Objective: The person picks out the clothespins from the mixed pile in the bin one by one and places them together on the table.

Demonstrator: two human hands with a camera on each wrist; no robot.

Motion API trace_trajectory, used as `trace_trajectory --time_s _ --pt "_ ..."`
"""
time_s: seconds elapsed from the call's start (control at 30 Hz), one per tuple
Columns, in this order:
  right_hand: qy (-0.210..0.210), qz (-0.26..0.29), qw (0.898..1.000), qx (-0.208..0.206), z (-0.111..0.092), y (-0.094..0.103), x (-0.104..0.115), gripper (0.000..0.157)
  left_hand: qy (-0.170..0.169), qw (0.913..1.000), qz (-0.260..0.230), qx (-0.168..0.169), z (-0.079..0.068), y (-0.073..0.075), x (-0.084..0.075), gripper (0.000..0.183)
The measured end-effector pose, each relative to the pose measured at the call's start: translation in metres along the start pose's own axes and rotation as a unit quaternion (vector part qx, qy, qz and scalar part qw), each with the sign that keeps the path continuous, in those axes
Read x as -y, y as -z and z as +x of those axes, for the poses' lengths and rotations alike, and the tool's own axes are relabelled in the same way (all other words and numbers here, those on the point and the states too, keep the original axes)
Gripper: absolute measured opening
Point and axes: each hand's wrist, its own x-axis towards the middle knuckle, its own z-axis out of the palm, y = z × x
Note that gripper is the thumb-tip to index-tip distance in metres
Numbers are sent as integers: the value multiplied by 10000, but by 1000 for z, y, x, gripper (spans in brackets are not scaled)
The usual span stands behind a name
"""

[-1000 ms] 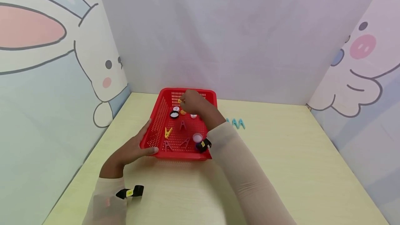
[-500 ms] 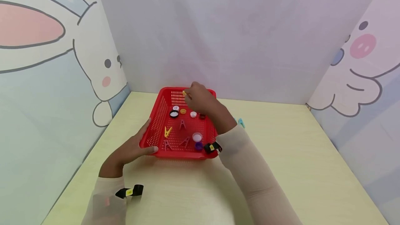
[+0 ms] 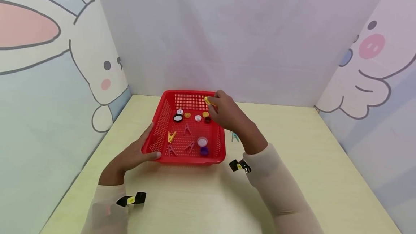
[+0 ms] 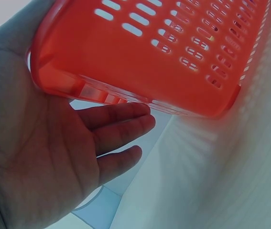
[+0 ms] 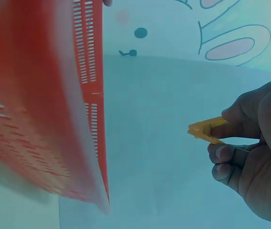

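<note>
My left hand (image 3: 131,156) holds the front left corner of a red plastic basket (image 3: 191,160), its thumb over the rim. In the left wrist view, several fingers (image 4: 121,131) extend along the outer wall. My right hand (image 3: 227,113) pinches a yellow clothespin (image 5: 203,129) by its handles above the basket's back right rim. Inside the basket lie another yellow clothespin (image 3: 171,137) and pinkish-red clothespins (image 3: 187,129). Bottle caps are spread among them: a black-rimmed one (image 3: 178,118), a white one (image 3: 198,118), a clear one (image 3: 202,142), and a purple one (image 3: 204,151).
A teal clothespin (image 3: 235,137) lies on the pale wooden table (image 3: 292,161), right of the basket and partly behind the right arm. A grey-white back wall (image 3: 221,46) rises behind the basket. Side walls with cartoon animals stand left and right.
My right hand has moved from over the basket's back middle to its right rim, carrying the yellow clothespin. My left hand stays at the basket's corner.
</note>
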Motion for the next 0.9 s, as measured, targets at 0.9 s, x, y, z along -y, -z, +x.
trace_trajectory --time_s 0.9 --pt "-637 -514 9940 -731 -76 -21 -92 35 -6 10000 89 10 0 1 1 130"
